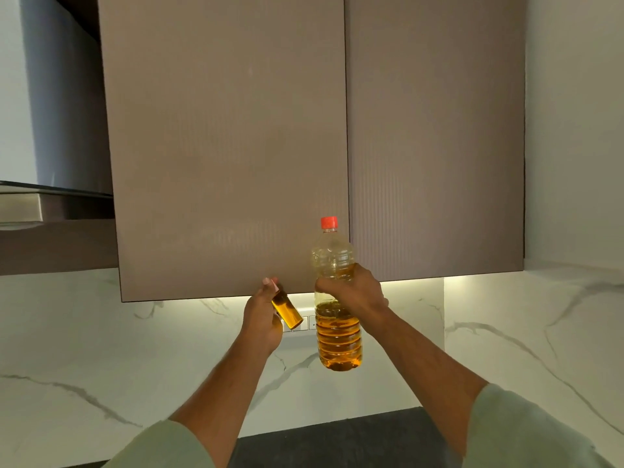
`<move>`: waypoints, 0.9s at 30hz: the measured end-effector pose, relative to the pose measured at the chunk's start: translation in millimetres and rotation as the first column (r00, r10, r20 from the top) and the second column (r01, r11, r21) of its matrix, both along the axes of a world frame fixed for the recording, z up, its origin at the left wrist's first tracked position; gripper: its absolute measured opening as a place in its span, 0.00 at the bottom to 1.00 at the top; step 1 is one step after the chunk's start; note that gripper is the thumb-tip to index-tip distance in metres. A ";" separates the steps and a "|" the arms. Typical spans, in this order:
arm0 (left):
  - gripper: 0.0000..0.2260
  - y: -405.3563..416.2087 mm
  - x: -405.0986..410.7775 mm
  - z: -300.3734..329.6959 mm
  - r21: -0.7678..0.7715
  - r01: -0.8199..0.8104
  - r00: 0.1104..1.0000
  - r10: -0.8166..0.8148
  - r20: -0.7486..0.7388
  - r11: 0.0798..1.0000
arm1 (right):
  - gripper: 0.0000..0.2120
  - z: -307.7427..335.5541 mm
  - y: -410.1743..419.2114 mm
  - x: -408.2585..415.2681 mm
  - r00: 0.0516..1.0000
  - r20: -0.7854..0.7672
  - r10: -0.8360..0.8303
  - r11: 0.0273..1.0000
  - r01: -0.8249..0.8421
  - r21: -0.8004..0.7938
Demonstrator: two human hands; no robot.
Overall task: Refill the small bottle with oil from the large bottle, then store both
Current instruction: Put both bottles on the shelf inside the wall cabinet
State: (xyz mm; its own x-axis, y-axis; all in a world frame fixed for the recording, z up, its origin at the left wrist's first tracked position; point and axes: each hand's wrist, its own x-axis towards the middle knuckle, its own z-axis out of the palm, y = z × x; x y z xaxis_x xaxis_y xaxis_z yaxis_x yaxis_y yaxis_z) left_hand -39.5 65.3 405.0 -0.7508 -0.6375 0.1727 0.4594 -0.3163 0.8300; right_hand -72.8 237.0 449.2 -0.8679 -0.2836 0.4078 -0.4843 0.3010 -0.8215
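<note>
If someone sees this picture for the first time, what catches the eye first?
First the large bottle with a red cap, held upright in the right hand at centre. Beside it the left hand holds the small bottle, tilted. Behind both, closed brown cabinet doors fill the upper picture.

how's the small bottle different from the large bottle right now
The small bottle is tilted in the left hand; the large bottle is upright in the right hand. The small one is dark amber, the large one clear with a red cap. Both hold golden oil.
</note>
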 end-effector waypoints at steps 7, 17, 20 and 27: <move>0.10 6.5 29.6 -18.4 -0.117 0.007 0.987 -0.025 -0.158 0.993 | 0.32 4.4 29.4 13.1 0.994 -0.022 0.106 0.983 -0.108 -0.147; 0.12 18.8 67.9 -38.0 -0.192 0.008 0.975 -0.051 -0.218 0.981 | 0.21 20.7 60.6 31.6 0.966 -0.063 0.252 0.939 -0.260 -0.224; 0.14 30.9 84.6 -52.4 -0.279 -0.030 0.995 0.001 -0.103 0.960 | 0.20 22.7 72.4 44.4 0.955 -0.061 0.291 0.934 -0.297 -0.198; 0.44 70.9 110.8 -120.7 -0.609 0.224 0.955 -0.048 0.292 0.761 | 0.16 20.3 97.3 76.5 0.915 -0.064 0.398 0.899 -0.403 -0.170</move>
State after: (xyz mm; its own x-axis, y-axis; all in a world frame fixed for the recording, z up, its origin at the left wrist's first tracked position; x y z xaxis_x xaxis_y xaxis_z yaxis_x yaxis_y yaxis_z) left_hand 71.3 136.2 284.3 -0.8936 -0.3369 0.2967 0.2083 0.2743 0.9388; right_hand 3.7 334.3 469.6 -0.6841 -0.5265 0.5048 -0.5561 -0.0713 -0.8280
